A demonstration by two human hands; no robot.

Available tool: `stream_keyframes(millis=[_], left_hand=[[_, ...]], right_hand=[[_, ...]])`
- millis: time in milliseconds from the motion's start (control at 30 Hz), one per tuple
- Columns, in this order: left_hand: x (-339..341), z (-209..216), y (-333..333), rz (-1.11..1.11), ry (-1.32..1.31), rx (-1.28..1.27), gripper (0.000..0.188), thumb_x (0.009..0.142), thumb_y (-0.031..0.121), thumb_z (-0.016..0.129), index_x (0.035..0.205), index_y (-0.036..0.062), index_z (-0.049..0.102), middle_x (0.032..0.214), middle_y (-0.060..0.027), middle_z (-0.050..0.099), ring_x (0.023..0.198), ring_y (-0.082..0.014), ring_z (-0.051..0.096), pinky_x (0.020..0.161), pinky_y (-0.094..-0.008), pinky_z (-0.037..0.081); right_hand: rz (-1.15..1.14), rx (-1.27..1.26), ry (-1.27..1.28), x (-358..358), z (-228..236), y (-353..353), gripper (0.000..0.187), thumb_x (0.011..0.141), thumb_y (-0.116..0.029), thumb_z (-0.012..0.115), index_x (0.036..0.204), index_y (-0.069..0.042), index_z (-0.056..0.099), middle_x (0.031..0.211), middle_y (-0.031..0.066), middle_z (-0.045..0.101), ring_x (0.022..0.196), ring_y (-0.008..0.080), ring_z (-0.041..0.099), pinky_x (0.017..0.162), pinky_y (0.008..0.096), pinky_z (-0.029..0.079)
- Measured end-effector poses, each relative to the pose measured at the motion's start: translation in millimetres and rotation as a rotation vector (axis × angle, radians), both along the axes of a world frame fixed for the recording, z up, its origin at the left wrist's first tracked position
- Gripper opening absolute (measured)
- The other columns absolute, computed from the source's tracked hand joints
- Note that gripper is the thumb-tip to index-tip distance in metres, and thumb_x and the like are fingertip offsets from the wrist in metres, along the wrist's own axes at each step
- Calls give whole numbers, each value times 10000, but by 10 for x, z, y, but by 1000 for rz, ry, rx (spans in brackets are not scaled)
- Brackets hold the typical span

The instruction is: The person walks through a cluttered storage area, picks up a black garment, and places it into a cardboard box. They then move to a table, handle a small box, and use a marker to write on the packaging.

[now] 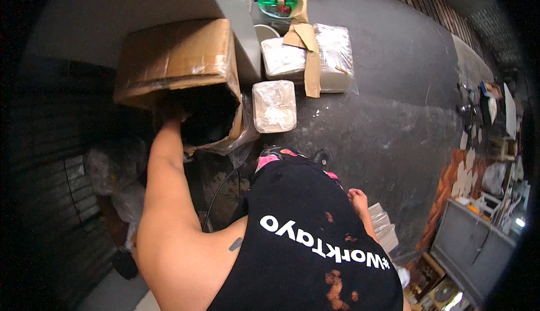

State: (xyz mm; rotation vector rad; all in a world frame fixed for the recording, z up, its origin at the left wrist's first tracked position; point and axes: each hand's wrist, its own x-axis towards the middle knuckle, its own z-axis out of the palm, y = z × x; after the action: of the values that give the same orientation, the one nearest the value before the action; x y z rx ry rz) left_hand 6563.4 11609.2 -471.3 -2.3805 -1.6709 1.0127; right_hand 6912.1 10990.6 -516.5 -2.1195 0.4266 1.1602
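Observation:
A cardboard box (179, 57) lies on its side at the left, its mouth facing me and its inside dark. My left arm reaches into that mouth. In the shadow there, my left hand (172, 112) is barely visible and its fingers are hidden. What it touches cannot be made out. To the right of the box, a pale plastic-wrapped pack (274, 107) rests on the floor. My right hand (357, 198) hangs low beside my right hip, its fingers loosely bent and a little apart, with nothing seen in it.
Behind the single pack are more wrapped white packs (335, 52) with a strip of brown cardboard (311, 74) across them. A round basin (263, 11) holds a green bottle (277, 0). A grey cabinet (471, 252) stands at the right. A dark cable (216, 194) runs below the box.

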Motion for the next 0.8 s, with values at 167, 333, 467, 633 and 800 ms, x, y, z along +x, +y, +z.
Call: stream_keyframes(millis=[167, 333, 467, 633, 800], left_hand=[[-828, 35, -86, -24, -334, 59, 447, 892, 298, 603, 1277, 71, 597, 1310, -210, 564, 1253, -371, 497, 1072, -493, 380], [-609, 509, -456, 113, -392, 11, 508, 841, 152, 582, 1342, 84, 538, 1368, -208, 516, 1313, -356, 440, 1124, -477, 319], [-725, 619, -646, -114, -187, 177, 637, 824, 110, 579, 1437, 106, 407, 1482, -174, 385, 1370, -349, 365, 1136, -456, 310], [-1599, 190, -52, 75, -262, 178, 611, 848, 140, 585, 1431, 88, 413, 1474, -172, 405, 1355, -349, 388, 1114, -446, 339], [-2954, -136, 455, 222, -536, 466, 527, 877, 192, 579, 1378, 60, 480, 1401, -191, 488, 1292, -358, 460, 1071, -441, 381]], right_hand=[[298, 92, 25, 699, -278, 224, 181, 928, -235, 607, 1055, -108, 628, 814, -3, 616, 677, 139, 599, 545, 312, 477], [508, 286, -103, 929, 180, 1666, 305, 924, -223, 637, 1170, -45, 615, 882, 18, 641, 704, 110, 576, 585, 269, 461], [893, 664, -288, 336, 956, 2937, 389, 893, -231, 660, 1215, -19, 601, 1070, 106, 670, 951, 186, 638, 805, 323, 524], [1293, 1091, -670, -896, 2001, 4079, 541, 835, -206, 692, 1315, -42, 505, 1330, 193, 503, 1219, 344, 518, 1012, 417, 443], [1582, 988, -499, -1400, 1911, 4233, 518, 854, -276, 668, 1288, -30, 529, 1298, 207, 531, 1216, 367, 518, 1019, 411, 433]])
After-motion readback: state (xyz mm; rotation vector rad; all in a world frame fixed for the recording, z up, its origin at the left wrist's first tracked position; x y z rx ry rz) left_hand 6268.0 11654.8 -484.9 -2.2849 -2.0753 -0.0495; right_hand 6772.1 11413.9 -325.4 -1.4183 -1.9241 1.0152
